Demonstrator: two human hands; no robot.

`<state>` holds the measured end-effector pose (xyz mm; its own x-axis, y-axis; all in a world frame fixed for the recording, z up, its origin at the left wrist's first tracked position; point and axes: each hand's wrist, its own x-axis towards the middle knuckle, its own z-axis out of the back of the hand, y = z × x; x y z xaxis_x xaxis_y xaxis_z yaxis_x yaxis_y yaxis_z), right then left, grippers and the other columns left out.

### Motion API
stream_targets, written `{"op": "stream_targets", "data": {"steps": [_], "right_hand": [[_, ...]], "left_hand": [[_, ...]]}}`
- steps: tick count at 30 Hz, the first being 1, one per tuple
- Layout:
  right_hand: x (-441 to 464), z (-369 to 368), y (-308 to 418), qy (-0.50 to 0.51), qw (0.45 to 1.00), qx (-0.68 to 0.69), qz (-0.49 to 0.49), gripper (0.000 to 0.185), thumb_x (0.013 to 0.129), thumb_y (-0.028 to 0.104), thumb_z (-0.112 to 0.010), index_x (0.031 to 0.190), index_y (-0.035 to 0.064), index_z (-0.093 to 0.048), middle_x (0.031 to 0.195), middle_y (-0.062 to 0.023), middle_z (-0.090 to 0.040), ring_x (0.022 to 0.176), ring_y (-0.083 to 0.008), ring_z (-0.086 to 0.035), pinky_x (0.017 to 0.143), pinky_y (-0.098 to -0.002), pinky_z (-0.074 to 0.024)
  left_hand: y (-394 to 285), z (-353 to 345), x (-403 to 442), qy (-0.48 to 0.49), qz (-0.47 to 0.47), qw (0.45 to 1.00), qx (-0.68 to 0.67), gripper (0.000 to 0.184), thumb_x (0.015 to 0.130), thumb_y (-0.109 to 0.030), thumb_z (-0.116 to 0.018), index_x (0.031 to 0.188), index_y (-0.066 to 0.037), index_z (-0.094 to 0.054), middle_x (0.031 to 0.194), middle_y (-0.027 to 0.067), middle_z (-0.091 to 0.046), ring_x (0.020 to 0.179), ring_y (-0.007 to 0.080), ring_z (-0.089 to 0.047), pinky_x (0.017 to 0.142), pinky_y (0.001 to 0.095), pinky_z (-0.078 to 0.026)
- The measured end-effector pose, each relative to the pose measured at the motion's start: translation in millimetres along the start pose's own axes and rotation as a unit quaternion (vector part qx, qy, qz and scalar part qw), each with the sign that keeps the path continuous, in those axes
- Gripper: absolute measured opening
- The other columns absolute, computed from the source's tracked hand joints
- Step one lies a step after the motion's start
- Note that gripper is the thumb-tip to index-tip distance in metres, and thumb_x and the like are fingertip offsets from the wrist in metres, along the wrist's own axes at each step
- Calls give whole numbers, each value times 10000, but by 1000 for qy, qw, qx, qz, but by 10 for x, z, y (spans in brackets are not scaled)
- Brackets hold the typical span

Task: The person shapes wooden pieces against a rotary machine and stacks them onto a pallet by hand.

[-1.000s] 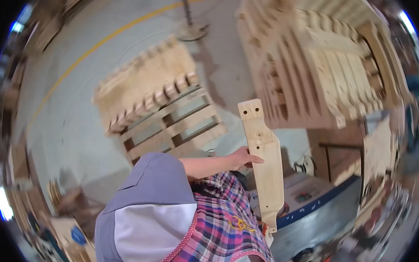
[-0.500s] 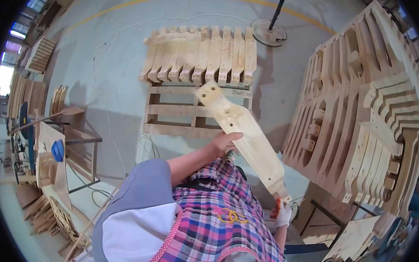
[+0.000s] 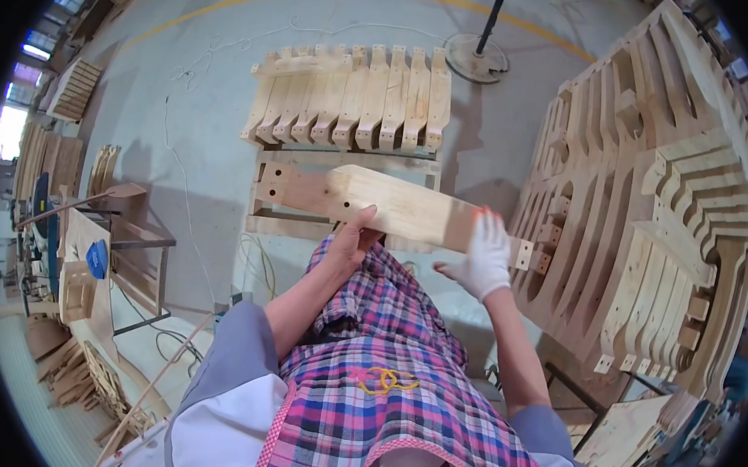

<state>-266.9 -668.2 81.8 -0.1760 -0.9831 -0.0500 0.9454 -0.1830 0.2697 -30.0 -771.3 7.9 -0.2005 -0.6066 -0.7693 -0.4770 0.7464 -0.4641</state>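
Note:
A pale wooden board (image 3: 401,203) with drilled holes and shaped ends lies nearly level across the view, in front of my body. Bare, my left hand (image 3: 357,235) grips its lower edge left of the middle, thumb on the face. My right hand (image 3: 484,257), in a white glove with reddish fingertips, holds the board near its right end, the fingers over the face and the thumb pointing left below it. Beyond the board, a row of similar boards (image 3: 356,100) stands on a wooden pallet (image 3: 306,228).
Large stacks of curved wooden parts (image 3: 605,171) rise on the right. A round-based stand (image 3: 477,58) is beyond the pallet. To the left are a metal-framed table (image 3: 166,276), a blue object (image 3: 97,259) and wood scraps (image 3: 82,378). A thin cable crosses the floor.
The board has swung from steeply tilted to nearly level and now lies before the pallet. My right hand has risen with its end, and my left hand has shifted left.

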Motion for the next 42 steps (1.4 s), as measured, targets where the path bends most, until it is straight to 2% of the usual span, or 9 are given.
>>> {"op": "stream_targets", "data": {"steps": [8,10,14,21,23,25,30,35,42], "right_hand": [[1085,-557,333,143,982,-61,109,1251,525,639,-712,1443,-23,-179,1448,-235,-265,1338,-410,-234,1082,-466,-182],[1269,-701,363,115,987,-35,103,1152,560,603,-672,1436,0,-227,1362,-234,-364,1201,-384,-383,982,-462,-277],[1792,-1098,256,212,974,-4,83,1135,544,588,-678,1414,-1,-248,1270,-228,-419,1098,-363,-437,918,-436,-313],[3270,-2179,-218,273,961,-51,-2,1098,505,529,-707,1361,-3,-271,1117,-204,-475,957,-328,-472,857,-403,-337],[3792,-2588,-448,246,968,-47,-23,1053,506,465,-717,1343,0,-280,1105,-205,-459,914,-329,-463,877,-424,-326],[4361,-2849,-579,213,974,-73,-15,1025,515,442,-719,1333,1,-288,1129,-215,-445,932,-339,-454,902,-451,-308],[5893,-3584,-770,234,958,-159,-35,1022,560,375,-732,1390,11,-260,1214,-237,-437,1045,-364,-450,983,-497,-274],[7050,-4258,-864,223,947,-231,-13,962,598,315,-730,1401,58,-268,1236,-221,-451,1077,-348,-465,1009,-545,-276],[8038,-5004,-995,166,957,-235,22,874,593,175,-718,1361,107,-307,1160,-190,-476,1054,-346,-480,1009,-527,-283]], "left_hand": [[-39,-35,407,-46,34,998,-25,359,825,-134,-675,1125,18,-548,979,111,-631,827,182,-625,712,261,-535],[-89,-93,583,-55,50,997,-30,350,825,-133,-675,1119,13,-553,969,107,-633,816,179,-625,711,263,-533],[-253,-270,1091,-67,70,995,-16,331,824,-131,-676,1105,5,-565,949,98,-637,794,174,-625,710,266,-530],[-798,-253,2639,25,34,927,374,304,825,-178,-665,1076,-23,-592,1011,98,-623,840,206,-604,760,302,-484],[-915,-76,2913,14,-153,780,606,307,807,-185,-664,1061,-29,-591,1010,102,-620,854,236,-595,781,313,-464],[-1003,106,3151,18,-320,544,776,311,789,-192,-663,1047,-35,-589,1009,106,-617,868,266,-586,802,325,-443],[-1329,22,3538,21,-246,661,709,324,750,-232,-654,1014,-56,-587,989,90,-614,945,276,-555,917,362,-377],[-1662,-27,3808,7,-194,714,672,273,747,-188,-659,978,-56,-597,939,79,-617,899,259,-569,906,347,-389],[-2057,-69,4107,47,-153,705,691,231,742,-135,-658,951,-49,-610,945,85,-629,871,267,-569,855,340,-420]]}}
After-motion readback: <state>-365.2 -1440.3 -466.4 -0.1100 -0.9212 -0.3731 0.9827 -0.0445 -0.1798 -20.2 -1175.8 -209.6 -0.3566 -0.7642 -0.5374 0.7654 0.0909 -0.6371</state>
